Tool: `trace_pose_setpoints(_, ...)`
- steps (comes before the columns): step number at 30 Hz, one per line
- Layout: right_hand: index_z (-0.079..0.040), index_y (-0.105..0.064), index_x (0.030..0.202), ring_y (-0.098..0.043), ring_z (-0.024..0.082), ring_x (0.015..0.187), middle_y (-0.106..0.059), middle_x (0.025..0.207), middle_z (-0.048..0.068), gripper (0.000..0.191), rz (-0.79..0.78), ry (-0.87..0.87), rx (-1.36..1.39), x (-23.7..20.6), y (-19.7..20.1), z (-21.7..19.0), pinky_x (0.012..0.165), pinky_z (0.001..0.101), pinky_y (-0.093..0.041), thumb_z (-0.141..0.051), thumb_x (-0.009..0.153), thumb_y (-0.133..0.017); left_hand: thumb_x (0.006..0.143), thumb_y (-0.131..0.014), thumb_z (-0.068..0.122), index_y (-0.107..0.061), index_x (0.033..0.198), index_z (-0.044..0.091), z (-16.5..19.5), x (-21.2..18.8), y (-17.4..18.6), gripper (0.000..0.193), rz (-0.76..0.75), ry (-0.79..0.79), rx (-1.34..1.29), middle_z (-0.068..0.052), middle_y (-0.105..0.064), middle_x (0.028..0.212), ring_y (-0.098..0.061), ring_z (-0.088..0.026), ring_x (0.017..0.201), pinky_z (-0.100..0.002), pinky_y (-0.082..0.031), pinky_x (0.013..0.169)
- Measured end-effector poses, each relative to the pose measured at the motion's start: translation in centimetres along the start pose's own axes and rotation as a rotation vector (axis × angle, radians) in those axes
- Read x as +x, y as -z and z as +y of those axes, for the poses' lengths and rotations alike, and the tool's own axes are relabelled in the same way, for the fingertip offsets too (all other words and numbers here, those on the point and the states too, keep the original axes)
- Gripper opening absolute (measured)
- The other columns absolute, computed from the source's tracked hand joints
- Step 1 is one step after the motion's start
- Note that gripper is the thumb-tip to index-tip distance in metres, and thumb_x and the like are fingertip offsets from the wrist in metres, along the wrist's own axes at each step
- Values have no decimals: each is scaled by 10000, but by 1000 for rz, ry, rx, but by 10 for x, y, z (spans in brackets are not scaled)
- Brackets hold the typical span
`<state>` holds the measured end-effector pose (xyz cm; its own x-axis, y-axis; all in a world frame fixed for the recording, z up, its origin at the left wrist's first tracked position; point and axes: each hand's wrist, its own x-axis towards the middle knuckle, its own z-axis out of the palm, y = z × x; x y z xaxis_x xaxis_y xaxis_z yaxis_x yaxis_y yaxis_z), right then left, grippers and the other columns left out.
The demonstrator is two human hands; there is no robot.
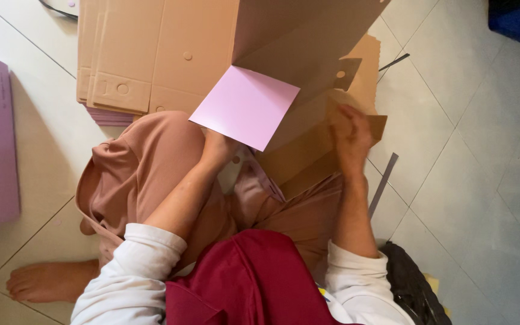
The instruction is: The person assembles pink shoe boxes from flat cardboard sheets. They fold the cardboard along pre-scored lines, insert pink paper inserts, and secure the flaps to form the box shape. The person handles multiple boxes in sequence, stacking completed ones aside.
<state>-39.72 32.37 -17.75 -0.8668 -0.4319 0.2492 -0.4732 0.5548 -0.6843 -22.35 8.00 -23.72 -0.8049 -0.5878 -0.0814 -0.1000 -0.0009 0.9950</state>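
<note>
Head view: my left hand (218,147) grips the pink flap (245,107); right hand (351,133) pinches the cardboard box (308,36) wall, over my lap. Risk: panel creasing under uneven pressure.

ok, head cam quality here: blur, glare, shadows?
Head view: soft daylight, no hard glare on the floor tiles; the right hand on the cardboard box is slightly motion-blurred; the pink flap at the left hand has crisp edges; a soft shadow lies beside the flat cardboard stack; the frame looks steeply downward.
</note>
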Motion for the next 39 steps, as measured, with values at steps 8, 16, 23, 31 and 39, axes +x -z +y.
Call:
trace_pose_setpoints(8, -152, -374, 1433, -448, 304, 1288, -443, 1453, 108, 583, -2, -916, 452, 48, 62, 95, 1001, 516, -410, -302, 941, -649, 906, -595, -50, -644, 1114, -10, -13, 5, -4, 217, 21, -75, -90, -101, -693, 1014, -659, -218, 933, -348, -556, 752)
trace_pose_setpoints(16, -62, -523, 1365, -584, 307, 1166, -597, 1283, 138, 504, 46, -871, 873, 23, 26, 122, 971, 476, -521, -188, 883, -593, 1046, -628, 36, -612, 1214, -42, 1, 12, -1, 186, 3, 151, -454, -137, -710, 1054, -648, -215, 891, -377, -527, 751)
trace_pose_setpoints(23, -33, -528, 1345, -584, 305, 1162, -597, 1278, 131, 532, 158, -820, 1177, -31, 5, 103, 957, 460, -526, -207, 845, -569, 897, -637, -51, -292, 1511, 24, -3, 24, 17, 708, 61, -135, -693, -151, -463, 1504, -482, -262, 1394, -383, -420, 1165)
trace_pose_setpoints(31, 36, -537, 1254, -611, 295, 1130, -615, 1197, 143, 398, 379, -509, 1121, -75, -22, 60, 963, 437, -517, -223, 954, -575, 829, -804, 309, -26, 1638, -1, 53, -20, 6, 1165, 313, -160, 558, -263, 8, 1727, 50, -453, 1594, -691, 7, 1203)
trace_pose_setpoints(39, -84, -453, 1440, -533, 263, 1304, -498, 1424, 123, 562, 281, -433, 753, -103, 13, -81, 1073, 402, -448, -224, 896, -448, 730, -761, 214, -247, 1600, 141, 100, -119, -82, 1014, -388, -590, 637, -272, -307, 1606, -322, -525, 1446, -712, -291, 1104)
